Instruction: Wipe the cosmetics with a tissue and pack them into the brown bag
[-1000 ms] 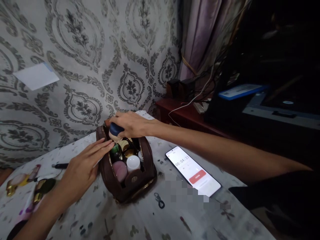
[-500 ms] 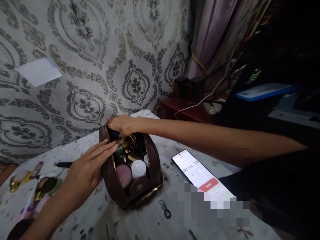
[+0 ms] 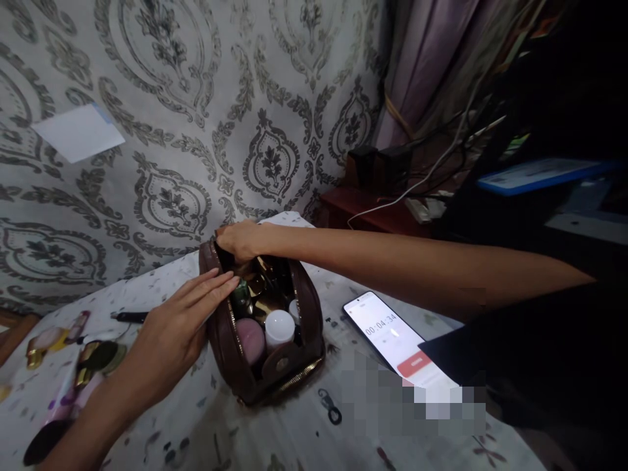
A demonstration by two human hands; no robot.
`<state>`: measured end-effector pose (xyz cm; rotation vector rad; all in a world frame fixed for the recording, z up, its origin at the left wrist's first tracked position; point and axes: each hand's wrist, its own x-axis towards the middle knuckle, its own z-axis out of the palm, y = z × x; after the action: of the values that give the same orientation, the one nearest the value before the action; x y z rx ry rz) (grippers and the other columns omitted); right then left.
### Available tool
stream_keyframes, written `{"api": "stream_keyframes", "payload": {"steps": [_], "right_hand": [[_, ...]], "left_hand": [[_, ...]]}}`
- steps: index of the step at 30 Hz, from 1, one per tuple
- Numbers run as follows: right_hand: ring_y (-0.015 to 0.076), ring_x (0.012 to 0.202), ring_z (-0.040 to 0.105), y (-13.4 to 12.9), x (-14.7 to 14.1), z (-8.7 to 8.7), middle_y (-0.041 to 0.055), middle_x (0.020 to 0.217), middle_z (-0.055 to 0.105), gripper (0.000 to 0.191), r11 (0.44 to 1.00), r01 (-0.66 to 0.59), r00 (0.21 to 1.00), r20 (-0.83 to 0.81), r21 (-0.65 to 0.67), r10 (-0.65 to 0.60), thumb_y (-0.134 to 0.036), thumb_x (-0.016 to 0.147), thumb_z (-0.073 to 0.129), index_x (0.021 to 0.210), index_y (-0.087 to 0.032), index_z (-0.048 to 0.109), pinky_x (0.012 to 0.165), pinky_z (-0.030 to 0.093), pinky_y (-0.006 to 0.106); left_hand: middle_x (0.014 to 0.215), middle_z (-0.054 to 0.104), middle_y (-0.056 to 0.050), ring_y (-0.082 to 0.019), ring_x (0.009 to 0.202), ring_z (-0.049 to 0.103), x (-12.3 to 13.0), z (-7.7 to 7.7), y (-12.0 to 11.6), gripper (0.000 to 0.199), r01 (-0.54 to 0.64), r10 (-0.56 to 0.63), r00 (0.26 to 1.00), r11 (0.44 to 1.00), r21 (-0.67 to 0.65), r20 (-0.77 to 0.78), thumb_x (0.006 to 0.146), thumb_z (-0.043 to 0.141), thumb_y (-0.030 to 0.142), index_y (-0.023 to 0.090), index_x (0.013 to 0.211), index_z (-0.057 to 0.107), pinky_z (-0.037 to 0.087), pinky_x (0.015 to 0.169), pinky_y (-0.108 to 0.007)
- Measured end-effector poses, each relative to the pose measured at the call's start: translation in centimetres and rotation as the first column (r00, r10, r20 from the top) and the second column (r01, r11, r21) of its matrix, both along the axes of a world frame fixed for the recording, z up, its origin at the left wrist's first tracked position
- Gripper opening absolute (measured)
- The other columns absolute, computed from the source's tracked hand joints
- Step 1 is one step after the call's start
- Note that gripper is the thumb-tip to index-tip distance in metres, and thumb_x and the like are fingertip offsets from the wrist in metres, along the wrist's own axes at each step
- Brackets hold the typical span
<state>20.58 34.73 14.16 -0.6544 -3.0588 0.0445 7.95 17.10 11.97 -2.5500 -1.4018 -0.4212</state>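
A dark brown zippered bag (image 3: 313, 307) stands open on the patterned cloth. Inside it are a white-lidded jar (image 3: 280, 328), a pink round container (image 3: 250, 341), a green item (image 3: 241, 297) and several gold-coloured pieces. My left hand (image 3: 184, 324) rests on the bag's left edge, fingers stretched out, fingertips over the opening. My right hand (image 3: 239, 241) reaches across to the bag's far end, its fingers down inside the opening; the fingertips and anything they hold are hidden.
Cosmetics, among them a pink tube (image 3: 63, 392) and a dark green round item (image 3: 105, 356), lie at the left. A lit phone (image 3: 387, 327) showing a timer lies right of the bag. Behind are a patterned wall (image 3: 171, 163) and a reddish stand (image 3: 373, 212) with cables.
The view has shifted slightly, so the bag sits a little further right. Both hands keep nearly the same places on the bag. The phone's timer went from 04:33 to 04:34, and the dark sleeve covers more of it.
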Motion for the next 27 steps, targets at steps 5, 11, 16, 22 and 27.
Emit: {"api": "stream_keyframes", "payload": {"steps": [5,11,16,22,27], "right_hand": [[0.0277,0.109,0.065,-0.7,0.4,0.6,0.0126,0.118,0.069,0.034,0.999,0.042,0.996,0.075,0.034,-0.044,-0.020,0.078,0.069,0.111,-0.013,0.069,0.086,0.052,0.035],[0.0291,0.109,0.065,-1.6,0.4,1.5,0.0129,0.122,0.068,0.039,0.995,0.095,0.987,0.123,0.042,-0.099,-0.013,0.072,0.073,0.111,-0.013,0.069,0.088,0.053,0.038],[0.0269,0.102,0.067,-1.7,0.3,1.8,0.0115,0.117,0.070,0.035,0.994,0.101,0.978,0.182,0.036,-0.106,-0.011,0.072,0.071,0.106,-0.013,0.071,0.084,0.054,0.037],[0.0295,0.104,0.067,-1.8,0.8,1.9,0.0130,0.122,0.068,0.046,0.994,0.110,0.983,0.147,0.009,-0.110,-0.017,0.070,0.075,0.114,-0.014,0.066,0.082,0.054,0.037],[0.0289,0.103,0.067,-1.1,0.9,1.3,0.0125,0.117,0.069,0.040,0.996,0.087,0.993,0.084,-0.002,-0.087,-0.019,0.072,0.073,0.112,-0.015,0.067,0.082,0.053,0.036]], "left_hand": [[0.147,0.052,-0.002,-0.022,0.138,0.046,0.2,0.4,0.0,0.060,-0.012,0.011,0.999,1.000,-0.019,-0.042,0.089,0.038,0.007,0.025,0.145,0.046,0.042,0.115,-0.045],[0.149,0.049,-0.002,-0.022,0.139,0.045,0.1,0.4,-0.1,0.065,-0.028,0.027,0.998,0.999,-0.021,-0.062,0.086,0.037,0.004,0.026,0.147,0.043,0.042,0.114,-0.045],[0.150,0.049,-0.003,-0.022,0.138,0.045,0.2,0.6,-0.1,0.071,-0.039,0.037,0.997,0.999,-0.027,-0.075,0.081,0.036,0.000,0.026,0.147,0.042,0.043,0.113,-0.045],[0.151,0.047,-0.005,-0.022,0.139,0.043,0.3,1.0,-0.1,0.072,-0.043,0.039,0.990,0.999,-0.031,-0.138,0.080,0.035,-0.001,0.022,0.147,0.041,0.043,0.113,-0.044],[0.153,0.044,-0.005,-0.021,0.141,0.041,0.3,1.1,-0.2,0.076,-0.050,0.042,0.986,0.998,-0.042,-0.159,0.077,0.034,-0.002,0.022,0.149,0.037,0.042,0.114,-0.042]]}}
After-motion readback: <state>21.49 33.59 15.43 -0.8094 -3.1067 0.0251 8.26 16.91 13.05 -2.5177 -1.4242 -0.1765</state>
